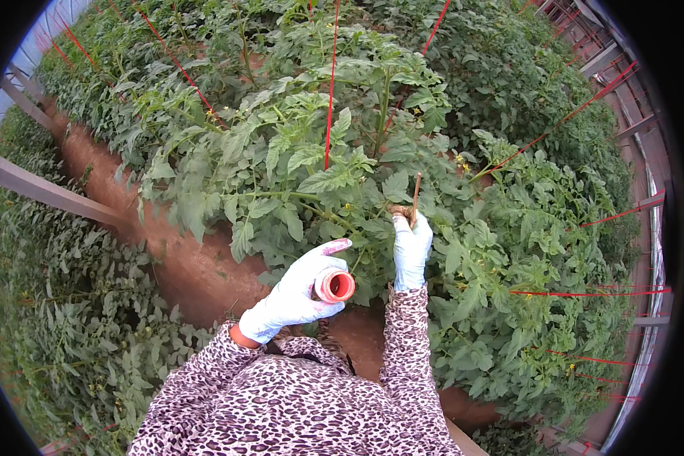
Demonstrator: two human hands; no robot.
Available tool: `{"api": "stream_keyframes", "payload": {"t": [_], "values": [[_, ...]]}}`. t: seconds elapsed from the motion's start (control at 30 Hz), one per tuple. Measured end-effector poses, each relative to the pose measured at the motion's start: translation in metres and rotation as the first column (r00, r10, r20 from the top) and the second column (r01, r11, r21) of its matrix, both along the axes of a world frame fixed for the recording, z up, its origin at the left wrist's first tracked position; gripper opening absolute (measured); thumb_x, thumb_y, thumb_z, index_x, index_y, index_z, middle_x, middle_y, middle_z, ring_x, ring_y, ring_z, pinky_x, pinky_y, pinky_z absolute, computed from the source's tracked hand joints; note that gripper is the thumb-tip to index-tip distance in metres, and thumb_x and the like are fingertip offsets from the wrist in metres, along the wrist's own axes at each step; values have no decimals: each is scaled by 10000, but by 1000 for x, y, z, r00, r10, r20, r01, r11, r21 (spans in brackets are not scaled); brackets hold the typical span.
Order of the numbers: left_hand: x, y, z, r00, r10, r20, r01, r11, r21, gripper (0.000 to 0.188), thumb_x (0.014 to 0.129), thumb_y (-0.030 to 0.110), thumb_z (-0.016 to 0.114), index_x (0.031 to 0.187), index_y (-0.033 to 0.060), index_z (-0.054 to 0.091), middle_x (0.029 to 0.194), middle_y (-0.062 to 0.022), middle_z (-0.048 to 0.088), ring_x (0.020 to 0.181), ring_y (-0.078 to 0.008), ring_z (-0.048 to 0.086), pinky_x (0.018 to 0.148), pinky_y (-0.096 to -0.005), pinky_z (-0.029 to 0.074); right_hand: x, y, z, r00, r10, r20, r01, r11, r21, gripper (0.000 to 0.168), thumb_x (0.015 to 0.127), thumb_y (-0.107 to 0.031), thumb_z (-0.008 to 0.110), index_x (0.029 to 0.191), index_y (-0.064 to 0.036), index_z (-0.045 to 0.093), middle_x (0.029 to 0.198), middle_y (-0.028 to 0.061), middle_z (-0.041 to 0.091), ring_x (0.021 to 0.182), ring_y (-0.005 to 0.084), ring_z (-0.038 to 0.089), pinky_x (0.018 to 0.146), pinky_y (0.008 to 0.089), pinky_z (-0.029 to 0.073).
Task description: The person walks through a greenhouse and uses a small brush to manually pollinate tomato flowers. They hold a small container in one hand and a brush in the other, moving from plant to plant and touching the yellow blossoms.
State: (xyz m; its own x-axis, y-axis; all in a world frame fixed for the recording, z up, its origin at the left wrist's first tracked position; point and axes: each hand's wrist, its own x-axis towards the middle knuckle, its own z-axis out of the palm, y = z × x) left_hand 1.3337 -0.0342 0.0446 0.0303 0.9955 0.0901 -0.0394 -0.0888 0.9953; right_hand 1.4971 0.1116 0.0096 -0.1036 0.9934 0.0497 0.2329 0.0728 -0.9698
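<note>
My left hand [296, 290], in a pale glove with pink-red stains, is wrapped around a small open jar [334, 285]. Its mouth faces up at me, and red shows on the rim and inside. My right hand [412, 245], also gloved, grips a thin brown stick [416, 194] that points up and away. The fingertips are stained brown and touch or nearly touch the tomato leaves; what lies behind them is hidden. Tomato plants [313, 165] with small yellow flowers [461, 163] stand close before both hands.
Red strings [332, 85] run taut up from the plants. A bare soil path [194, 279] passes on the left, with a slanting post [51, 194] across it. Another row of plants [74, 319] grows beyond. Framing and shiny sheeting [655, 245] line the far right.
</note>
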Motion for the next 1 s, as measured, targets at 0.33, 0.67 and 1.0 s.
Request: {"api": "stream_keyframes", "payload": {"t": [0.33,0.67,1.0], "values": [[10,65,-118,983,-132,-131,105,976,-193,502,632,153,799,1072,42,584,1516,-235,170,1437,-298,107,1088,-380,263,148,-165,43,843,275,462,-18,873,-488,333,823,-206,688,1066,10,618,885,86,651,795,153,592,717,283,475],[7,94,-133,905,-394,-163,321,881,-347,529,667,213,780,1122,41,570,1459,-127,339,1195,-293,489,962,-370,404,124,-133,107,956,-98,277,54,985,161,514,915,-464,497,938,31,634,774,125,617,581,163,555,518,256,401],[13,73,-156,895,-366,-253,317,924,-215,338,611,153,744,876,13,589,1386,-220,398,1333,-310,350,996,-366,380,33,-49,15,991,104,81,-117,979,170,146,862,-123,649,920,10,634,835,103,640,695,162,609,626,257,491]]}}
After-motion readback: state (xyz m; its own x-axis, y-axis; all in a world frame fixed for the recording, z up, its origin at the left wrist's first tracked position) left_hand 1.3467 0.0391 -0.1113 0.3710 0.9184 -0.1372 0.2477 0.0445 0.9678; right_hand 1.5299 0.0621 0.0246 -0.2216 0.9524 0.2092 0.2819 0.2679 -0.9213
